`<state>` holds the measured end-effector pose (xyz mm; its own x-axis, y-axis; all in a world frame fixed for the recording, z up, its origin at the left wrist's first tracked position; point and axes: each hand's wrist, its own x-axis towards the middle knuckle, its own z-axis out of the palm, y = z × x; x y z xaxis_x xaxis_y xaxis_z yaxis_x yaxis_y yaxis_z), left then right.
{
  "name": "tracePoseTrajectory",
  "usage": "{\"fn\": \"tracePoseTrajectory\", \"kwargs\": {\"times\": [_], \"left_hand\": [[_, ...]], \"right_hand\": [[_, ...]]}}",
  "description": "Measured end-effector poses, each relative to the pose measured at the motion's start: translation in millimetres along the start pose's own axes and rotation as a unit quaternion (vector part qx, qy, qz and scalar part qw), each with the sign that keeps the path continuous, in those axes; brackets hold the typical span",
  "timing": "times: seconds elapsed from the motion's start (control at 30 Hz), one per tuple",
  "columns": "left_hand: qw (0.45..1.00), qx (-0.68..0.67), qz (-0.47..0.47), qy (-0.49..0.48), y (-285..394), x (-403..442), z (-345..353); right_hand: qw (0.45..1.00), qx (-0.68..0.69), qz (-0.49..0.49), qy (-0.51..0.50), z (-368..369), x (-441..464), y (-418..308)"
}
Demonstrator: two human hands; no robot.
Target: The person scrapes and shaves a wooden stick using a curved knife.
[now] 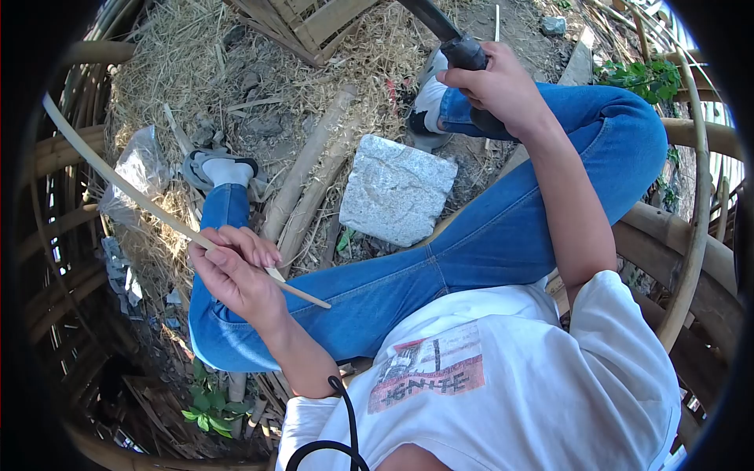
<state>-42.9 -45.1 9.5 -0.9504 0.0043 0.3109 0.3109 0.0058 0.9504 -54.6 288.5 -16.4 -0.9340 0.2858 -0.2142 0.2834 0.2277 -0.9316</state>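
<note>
A long, thin bamboo strip [129, 188] runs from the upper left down to a tapered end over my thigh. My left hand [239, 271] is closed round it near that lower end, above my bent knee. My right hand [503, 86] grips the black handle of a tool [463, 53], whose dark blade or shaft reaches up past the top edge, so its far end is out of view. Between my legs a rough grey stone block [398, 190] lies on the ground, touched by neither hand.
Two bamboo poles [310, 169] lie left of the stone. A wooden crate [314, 27] stands at the top. Straw [177, 71] and a clear plastic bag [137, 173] lie at the left. Curved bamboo rails [699, 180] rise at the right.
</note>
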Motion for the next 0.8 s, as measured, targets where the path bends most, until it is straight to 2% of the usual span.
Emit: {"fn": "tracePoseTrajectory", "kwargs": {"times": [0.1,0.23,0.37,0.4,0.5,0.6,0.8], "left_hand": [[0.999,-0.031,-0.009,-0.005,6.3,-3.5,-4.5],[0.993,-0.003,0.122,-0.009,3.5,-3.5,-4.5],[0.994,-0.043,0.078,-0.064,-14.3,1.6,-7.3],[0.996,-0.045,0.052,-0.052,-13.5,-1.4,-7.0],[0.996,-0.061,0.055,-0.037,-14.6,-8.0,-3.7],[0.992,-0.049,0.112,-0.003,-21.1,-10.9,3.0],[0.992,-0.011,0.113,-0.052,-28.1,-15.8,2.2]], "right_hand": [[0.999,-0.028,0.012,0.016,-3.0,5.5,7.2],[0.998,-0.051,0.011,0.024,-1.7,6.3,9.5],[0.999,-0.04,-0.002,0.006,3.7,3.6,5.5],[0.999,-0.037,-0.004,0.006,4.2,3.2,4.8],[0.998,-0.068,-0.006,0.015,3.5,4.6,7.5],[0.998,-0.058,0.017,0.018,6.5,-0.9,0.8],[0.997,-0.063,0.044,-0.008,11.4,-1.0,2.1]]}}
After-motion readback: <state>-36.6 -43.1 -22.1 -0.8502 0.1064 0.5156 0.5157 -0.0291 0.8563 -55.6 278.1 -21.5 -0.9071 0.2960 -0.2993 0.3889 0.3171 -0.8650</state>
